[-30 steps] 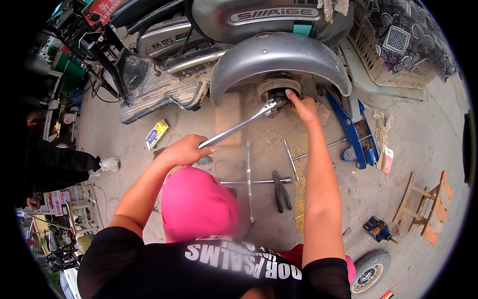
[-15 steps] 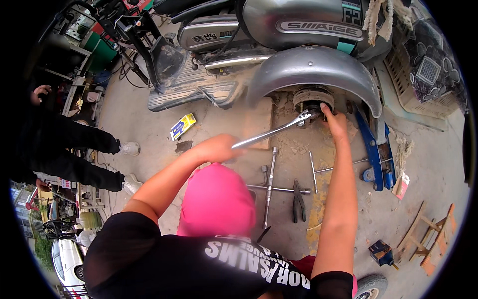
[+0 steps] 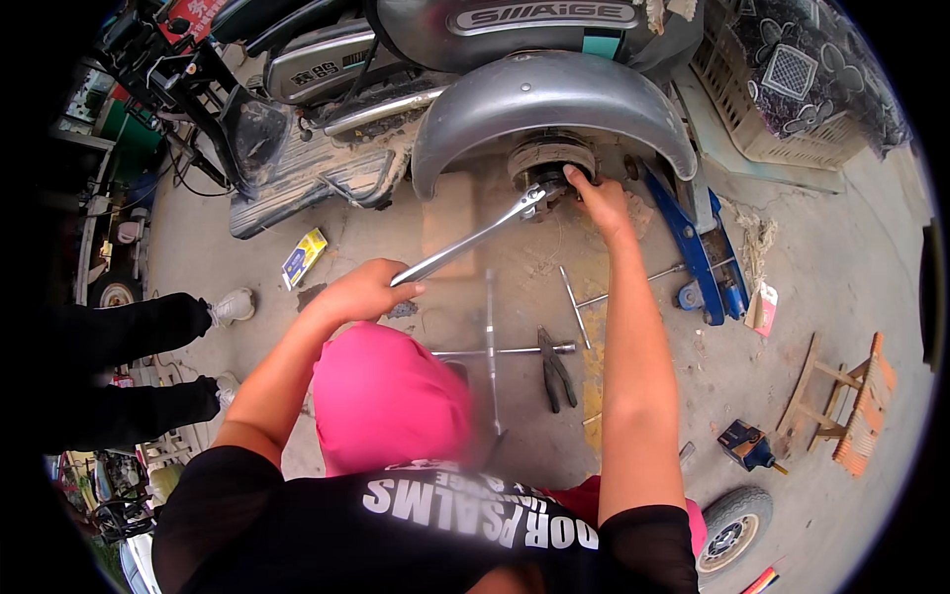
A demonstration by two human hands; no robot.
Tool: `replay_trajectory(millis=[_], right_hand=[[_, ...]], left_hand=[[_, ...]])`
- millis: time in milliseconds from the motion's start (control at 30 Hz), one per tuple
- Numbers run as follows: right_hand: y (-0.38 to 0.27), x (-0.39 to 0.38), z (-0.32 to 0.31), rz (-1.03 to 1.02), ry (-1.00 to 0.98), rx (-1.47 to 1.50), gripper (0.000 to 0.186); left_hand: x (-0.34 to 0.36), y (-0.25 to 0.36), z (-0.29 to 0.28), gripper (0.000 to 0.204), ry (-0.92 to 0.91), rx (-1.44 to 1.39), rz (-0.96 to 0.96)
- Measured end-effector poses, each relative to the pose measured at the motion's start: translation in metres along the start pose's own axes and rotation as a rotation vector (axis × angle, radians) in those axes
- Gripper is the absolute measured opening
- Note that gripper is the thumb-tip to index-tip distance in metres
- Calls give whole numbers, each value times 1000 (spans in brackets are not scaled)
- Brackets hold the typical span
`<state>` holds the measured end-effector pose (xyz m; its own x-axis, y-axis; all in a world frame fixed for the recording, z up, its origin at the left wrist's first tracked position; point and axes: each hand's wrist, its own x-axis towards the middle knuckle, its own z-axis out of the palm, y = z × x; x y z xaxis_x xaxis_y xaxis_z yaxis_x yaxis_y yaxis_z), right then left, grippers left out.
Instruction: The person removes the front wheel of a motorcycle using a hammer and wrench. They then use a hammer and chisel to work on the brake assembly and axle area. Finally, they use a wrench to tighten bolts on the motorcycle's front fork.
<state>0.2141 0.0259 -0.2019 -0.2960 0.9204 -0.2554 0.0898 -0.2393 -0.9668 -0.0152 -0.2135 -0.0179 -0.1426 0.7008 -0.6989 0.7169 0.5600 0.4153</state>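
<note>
Head view: one long ratchet wrench (image 3: 465, 239) slants up rightward from the left hand (image 3: 368, 287), which is closed around its handle, to one wheel hub (image 3: 550, 156). Its head lies just left of the right hand (image 3: 600, 203), whose thumb rests at the hub; its other fingers are hidden, so its grip cannot be told. One grey fender (image 3: 554, 94) arches above. Farther out on the floor are one blue jack (image 3: 698, 247), one cross wrench (image 3: 534, 349), one pair of pliers (image 3: 555, 371) and one loose wheel (image 3: 732, 532).

Hub (image 3: 547, 152) under fender (image 3: 554, 94), ratchet (image 3: 465, 239) to its L — jack (image 3: 681, 220) on R, pliers (image 3: 550, 358) at cross wrench's (image 3: 510, 350) R end
</note>
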Motion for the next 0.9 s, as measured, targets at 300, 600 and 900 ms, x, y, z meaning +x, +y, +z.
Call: replay_trajectory(millis=[300,600,900], right_hand=[[-8,-3,-2,-43,16,-199,71],[-11,-3,3,-114,65,-315,81],[-7,7,-2,-43,17,-384,84]], left_hand=[[8,-12,7,33,0,-13,-20],[23,-37,16,29,-30,-96,-48],[27,-37,15,28,-20,-137,-25]])
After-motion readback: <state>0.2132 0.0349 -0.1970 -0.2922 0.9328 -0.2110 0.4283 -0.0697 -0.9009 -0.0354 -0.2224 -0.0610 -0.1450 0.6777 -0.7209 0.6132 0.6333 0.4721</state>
